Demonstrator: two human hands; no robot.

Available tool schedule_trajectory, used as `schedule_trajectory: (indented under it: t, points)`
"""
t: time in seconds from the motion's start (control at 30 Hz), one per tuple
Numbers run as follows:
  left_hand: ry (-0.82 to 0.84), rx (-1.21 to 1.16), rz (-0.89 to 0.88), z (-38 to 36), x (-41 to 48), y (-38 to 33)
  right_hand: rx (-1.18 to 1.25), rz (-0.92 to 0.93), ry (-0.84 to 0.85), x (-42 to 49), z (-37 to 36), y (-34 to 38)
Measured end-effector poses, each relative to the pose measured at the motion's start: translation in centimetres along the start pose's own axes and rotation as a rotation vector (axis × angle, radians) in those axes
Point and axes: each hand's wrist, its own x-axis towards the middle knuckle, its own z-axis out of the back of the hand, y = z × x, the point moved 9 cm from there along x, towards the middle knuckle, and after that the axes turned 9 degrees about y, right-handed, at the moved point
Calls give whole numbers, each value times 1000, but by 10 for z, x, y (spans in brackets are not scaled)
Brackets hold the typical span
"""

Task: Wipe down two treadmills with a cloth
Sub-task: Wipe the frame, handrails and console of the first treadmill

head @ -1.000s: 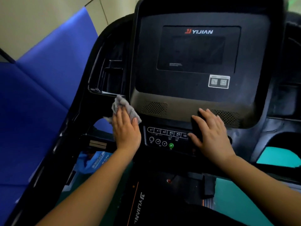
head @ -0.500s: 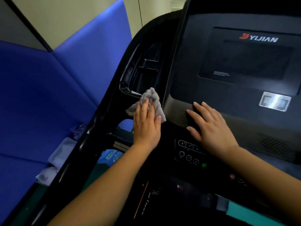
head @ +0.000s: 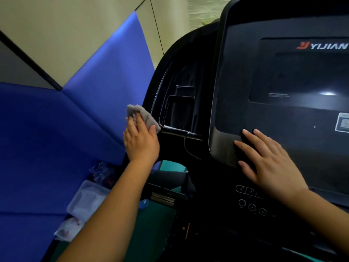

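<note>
A black treadmill console (head: 283, 114) with a dark screen and a YIJIAN logo fills the right half of the head view. My left hand (head: 140, 140) presses a crumpled grey cloth (head: 140, 113) with flat fingers against the console's outer left edge, beside the recessed cup holder (head: 176, 110). The cloth's lower part is hidden under my palm. My right hand (head: 268, 161) lies flat with spread fingers on the screen housing's lower left corner, over the speaker grille, and holds nothing. A row of round buttons (head: 252, 207) sits just below my right wrist.
Blue padded wall panels (head: 56, 129) stand close on the left. Clear plastic packaging (head: 86, 199) lies on the floor between the panels and the treadmill. Green floor (head: 170, 165) shows through a gap in the frame. A thin black cable (head: 188, 148) hangs under the cup holder.
My left hand has slid the cloth leftward, from beside the screen housing to the console's outer edge. My right hand has moved left along the housing's lower rim. The view has turned left.
</note>
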Motion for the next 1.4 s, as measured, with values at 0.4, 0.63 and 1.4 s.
schedule_trajectory:
  t: [0.4, 0.63, 1.4]
  points:
    - [9, 5, -300, 49, 118, -109, -15, -1, -44, 0, 1, 0]
    - [78, 122, -580, 70, 160, -211, -24, -3, -63, 0, 0, -1]
    - [193, -199, -185, 29, 105, -55, 79, -4, -139, -9, 8, -3]
